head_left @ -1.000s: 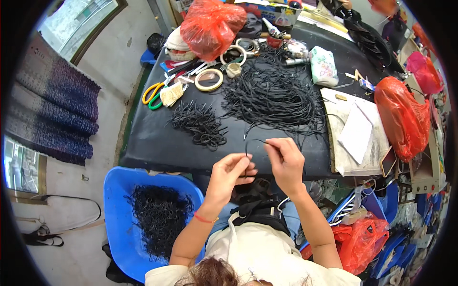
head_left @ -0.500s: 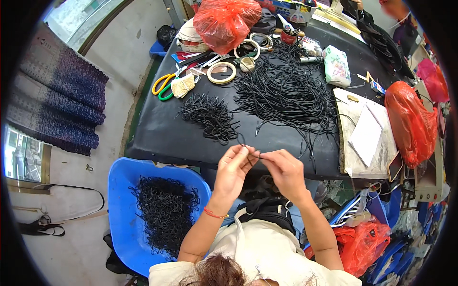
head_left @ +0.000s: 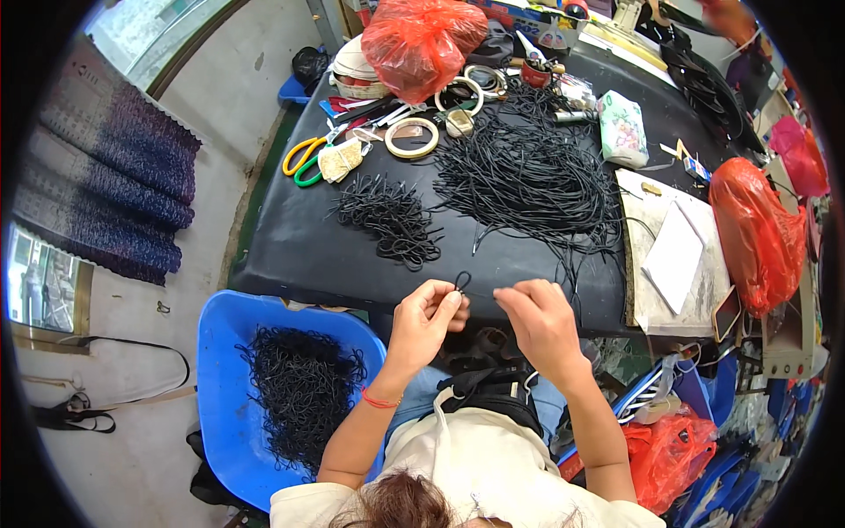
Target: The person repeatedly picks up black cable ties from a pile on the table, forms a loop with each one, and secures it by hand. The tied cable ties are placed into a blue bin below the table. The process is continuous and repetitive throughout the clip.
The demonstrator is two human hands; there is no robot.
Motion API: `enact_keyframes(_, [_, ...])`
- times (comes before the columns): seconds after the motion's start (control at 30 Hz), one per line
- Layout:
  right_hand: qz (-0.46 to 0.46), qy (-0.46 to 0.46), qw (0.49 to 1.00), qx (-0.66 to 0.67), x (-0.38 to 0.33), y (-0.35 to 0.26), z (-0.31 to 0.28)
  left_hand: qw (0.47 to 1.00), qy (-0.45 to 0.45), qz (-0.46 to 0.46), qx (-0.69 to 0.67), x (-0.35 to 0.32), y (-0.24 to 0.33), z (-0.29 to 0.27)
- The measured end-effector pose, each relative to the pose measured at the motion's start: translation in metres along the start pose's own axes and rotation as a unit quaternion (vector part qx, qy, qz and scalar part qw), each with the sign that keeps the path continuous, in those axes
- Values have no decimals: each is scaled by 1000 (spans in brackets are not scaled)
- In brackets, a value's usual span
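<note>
My left hand point(head_left: 425, 319) is closed in a pinch on a thin black cord point(head_left: 462, 281), whose small loop stands up above the fingertips. To its right, a short gap away, my right hand point(head_left: 539, 321) has its fingers curled and drawn together; whatever is between them, if anything, is too small to make out. Both hands are just off the near edge of the black-covered table point(head_left: 295, 233). Beyond the left hand lies a small heap of short looped black cords point(head_left: 387, 216). A larger pile of long black cords point(head_left: 532, 180) spreads across the table's middle.
A blue tub point(head_left: 220, 387) at lower left holds many black cord loops point(head_left: 304, 396). Orange-and-green-handled scissors point(head_left: 299, 158), tape rolls point(head_left: 411, 138) and a red bag point(head_left: 422, 44) lie at the back left. On the right are a pale board point(head_left: 647, 295) and another red bag point(head_left: 757, 233).
My hands were together on the cord and have moved apart, the right one shifting right. A small loop now shows above my left fingertips.
</note>
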State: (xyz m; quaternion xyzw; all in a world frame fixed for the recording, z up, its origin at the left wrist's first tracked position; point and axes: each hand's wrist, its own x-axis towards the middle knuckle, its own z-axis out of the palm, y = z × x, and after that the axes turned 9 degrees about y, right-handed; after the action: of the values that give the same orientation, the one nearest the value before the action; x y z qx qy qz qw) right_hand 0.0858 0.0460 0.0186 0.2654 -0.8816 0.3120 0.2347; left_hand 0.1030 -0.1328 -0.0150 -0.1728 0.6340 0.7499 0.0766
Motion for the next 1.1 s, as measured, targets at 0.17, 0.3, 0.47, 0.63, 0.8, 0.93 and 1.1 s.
enact_keyframes(0.17, [-31, -42, 995, 84, 19, 4, -2, 950, -148, 187, 204, -11, 3, -1])
enact_keyframes(0.3, [180, -46, 955, 231, 2, 8, 10, 987, -101, -4, -129, -14, 10, -3])
enact_keyframes(0.47, [195, -38, 953, 228, -6, -10, 18, 990, -65, 10, -125, -5, 1, -3])
enact_keyframes(0.63, [357, -88, 800, 475, -11, -16, 16, 994, -18, 74, -74, -3, -7, 1])
enact_keyframes(0.8, [379, -90, 788, 477, -15, -15, 17, 982, -33, -2, -187, -4, -2, 1])
enact_keyframes(0.93, [331, -12, 878, 345, -11, -23, 23, 976, -18, -14, -217, -5, 0, 2])
enact_keyframes(1.1, [355, 49, 900, 248, -11, -30, 34, 976, 45, 47, -207, -9, -8, 15])
